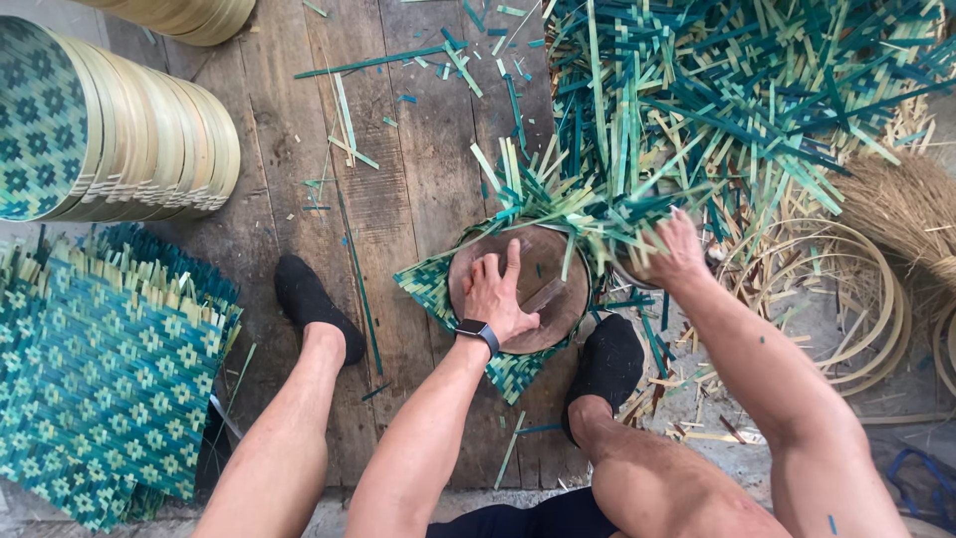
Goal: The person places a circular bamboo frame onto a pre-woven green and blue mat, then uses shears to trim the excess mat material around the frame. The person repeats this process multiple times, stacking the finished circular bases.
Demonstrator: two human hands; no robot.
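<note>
Flat left hand [495, 295] pressing round wooden disc [558, 299] onto woven mat [426, 284].

The round wooden form [528, 289] lies on a woven mat [428, 284] on the plank floor [398, 179], between the two feet. The left hand [498, 294] rests on the form, the right hand [672, 249] at its right edge. Stacked mats [100, 369] lie far left, loose strips [717, 90] behind right.

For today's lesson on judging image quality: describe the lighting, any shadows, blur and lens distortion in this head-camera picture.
Head view: soft, even daylight with no glare; only faint shadows under the left hand on the round wooden disc. The right hand is slightly motion-blurred among the green strips. Wide-angle distortion curves the stacked trays at the edge. Elsewhere focus is sharp.
</note>
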